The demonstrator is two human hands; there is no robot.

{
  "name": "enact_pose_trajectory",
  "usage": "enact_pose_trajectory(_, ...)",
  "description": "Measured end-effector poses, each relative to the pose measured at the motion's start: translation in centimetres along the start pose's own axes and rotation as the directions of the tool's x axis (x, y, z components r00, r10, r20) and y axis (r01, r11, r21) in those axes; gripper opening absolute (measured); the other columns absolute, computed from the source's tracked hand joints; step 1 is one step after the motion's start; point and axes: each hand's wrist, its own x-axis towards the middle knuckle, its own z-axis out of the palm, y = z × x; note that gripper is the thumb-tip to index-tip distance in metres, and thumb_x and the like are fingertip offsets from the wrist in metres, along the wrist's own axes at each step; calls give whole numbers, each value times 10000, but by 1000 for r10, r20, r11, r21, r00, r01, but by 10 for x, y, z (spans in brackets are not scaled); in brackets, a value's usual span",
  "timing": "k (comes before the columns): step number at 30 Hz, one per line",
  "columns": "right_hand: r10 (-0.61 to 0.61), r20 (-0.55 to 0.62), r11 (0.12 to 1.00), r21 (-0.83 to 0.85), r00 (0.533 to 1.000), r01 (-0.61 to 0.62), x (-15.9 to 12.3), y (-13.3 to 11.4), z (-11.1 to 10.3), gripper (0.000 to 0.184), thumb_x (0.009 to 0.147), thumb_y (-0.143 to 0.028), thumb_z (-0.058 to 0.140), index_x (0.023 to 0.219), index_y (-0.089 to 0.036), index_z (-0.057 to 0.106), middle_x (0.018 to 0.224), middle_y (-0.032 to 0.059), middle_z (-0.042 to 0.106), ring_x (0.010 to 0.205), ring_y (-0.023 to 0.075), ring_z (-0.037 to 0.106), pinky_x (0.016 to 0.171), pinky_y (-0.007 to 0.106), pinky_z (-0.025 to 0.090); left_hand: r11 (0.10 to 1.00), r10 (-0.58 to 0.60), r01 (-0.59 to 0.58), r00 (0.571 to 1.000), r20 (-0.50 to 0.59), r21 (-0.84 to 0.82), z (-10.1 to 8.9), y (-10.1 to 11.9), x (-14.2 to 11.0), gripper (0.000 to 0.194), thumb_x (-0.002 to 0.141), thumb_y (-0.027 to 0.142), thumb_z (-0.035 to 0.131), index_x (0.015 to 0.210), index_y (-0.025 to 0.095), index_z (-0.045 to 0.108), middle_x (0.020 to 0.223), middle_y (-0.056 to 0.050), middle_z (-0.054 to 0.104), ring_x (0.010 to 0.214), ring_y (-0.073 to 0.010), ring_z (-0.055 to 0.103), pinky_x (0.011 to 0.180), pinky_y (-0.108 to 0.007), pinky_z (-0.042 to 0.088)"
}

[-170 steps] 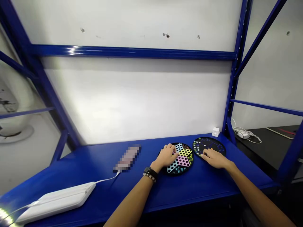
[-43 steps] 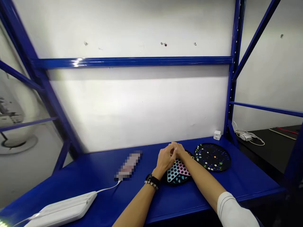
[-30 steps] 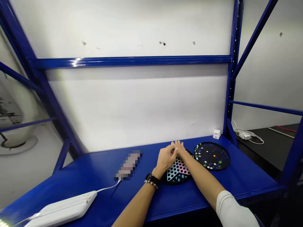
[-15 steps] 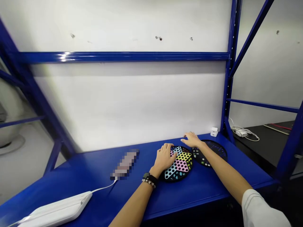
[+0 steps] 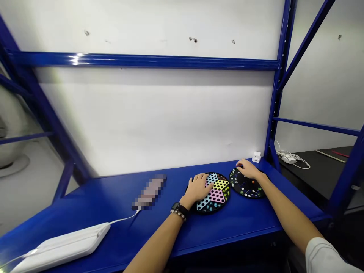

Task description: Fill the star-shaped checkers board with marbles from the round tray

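Note:
My left hand (image 5: pixel 197 187) lies palm down on a round black Chinese checkers board (image 5: pixel 217 195), whose star has pastel pink, yellow and light-blue points with holes. Its fingers rest apart on the star's left side, and nothing shows in them. To the right, my right hand (image 5: pixel 248 169) sits palm down at the far edge of a second round black board (image 5: pixel 246 186). That board is dotted with small coloured marbles, and the hand hides its far part.
A blurred flat slab (image 5: pixel 149 193) and a white power bank (image 5: pixel 61 242) joined by a cable lie on the blue steel shelf (image 5: pixel 113 212). A white charger (image 5: pixel 256 156) stands at the back right. Blue uprights and a white wall border the shelf.
My right hand has moved right, off the star board's far edge and onto the black marble board. My left hand stays on the star board.

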Motion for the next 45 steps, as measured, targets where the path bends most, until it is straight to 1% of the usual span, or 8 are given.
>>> enact_pose_trajectory(4, -13, 59, 997, -77, 998, 17, -1, 12, 9, 332, 849, -209, 526, 1158, -186, 644, 1211, 95, 592, 1081, 219, 568, 923, 315, 428, 1000, -6, 6, 1000, 5, 0, 0, 0, 0, 552, 926, 529, 356, 1370, 224, 478, 1451, -126, 470, 1344, -320, 402, 1109, -569, 267)
enact_pose_trajectory(9, 14, 59, 997, -78, 998, -9, -2, 14, 11, 319, 848, -203, 536, 1148, -204, 646, 1179, 91, 580, 1025, 206, 584, 892, 307, 440, 1000, -9, 9, 1000, 4, -5, -1, 1, 0, 533, 928, 517, 356, 1360, 231, 480, 1452, -124, 469, 1343, -310, 400, 1107, -561, 265)
enact_pose_trajectory(19, -183, 62, 981, -53, 981, 187, 3, -3, 28, 236, 836, -169, 552, 1024, -190, 693, 1051, 68, 601, 919, 174, 576, 861, 288, 432, 1000, -11, 11, 1000, 6, -18, -3, 3, -1, 522, 925, 501, 371, 1355, 229, 489, 1440, -126, 481, 1331, -313, 409, 1105, -561, 263)
enact_pose_trajectory(31, -54, 75, 990, -130, 996, 63, 3, 3, 25, 182, 813, -128, 543, 897, -167, 699, 1026, 107, 626, 966, 208, 585, 839, 287, 449, 1000, 2, -2, 1000, 4, -10, 0, -1, 1, 552, 924, 526, 354, 1364, 218, 483, 1436, -129, 480, 1329, -319, 408, 1102, -568, 270)
enact_pose_trajectory(37, 31, 75, 991, 131, 997, -41, 6, -2, 22, 90, 758, -153, 606, 781, -172, 691, 831, 60, 686, 815, 182, 620, 768, 283, 479, 1000, 6, -6, 1000, 7, -2, 1, -2, 1, 552, 925, 531, 349, 1362, 225, 489, 1438, -130, 480, 1335, -324, 403, 1096, -572, 280)
enact_pose_trajectory(39, 119, 12, 915, 387, 993, -114, 9, -4, 15, 73, 763, -198, 622, 805, -170, 674, 808, 47, 675, 755, 160, 611, 724, 274, 493, 1000, 3, -3, 1000, 8, -6, 1, -2, 1, 548, 924, 530, 355, 1359, 227, 493, 1440, -130, 478, 1338, -327, 401, 1097, -572, 280)
enact_pose_trajectory(42, 277, -32, 631, 760, 960, -157, 11, -2, -1, 112, 812, -271, 590, 866, -175, 614, 800, 39, 636, 669, 123, 580, 633, 244, 500, 1000, 6, -6, 1000, 1, -27, 0, -1, 0, 539, 927, 520, 366, 1352, 218, 501, 1434, -138, 483, 1331, -329, 407, 1099, -568, 273)
enact_pose_trajectory(45, 332, 28, 493, 847, 943, -199, 10, 3, -12, 153, 874, -323, 495, 820, -192, 551, 741, 36, 593, 570, 106, 530, 530, 224, 473, 999, 19, -19, 1000, -10, -39, -1, 0, -1, 547, 929, 518, 368, 1350, 197, 504, 1424, -150, 489, 1318, -339, 416, 1094, -575, 275)
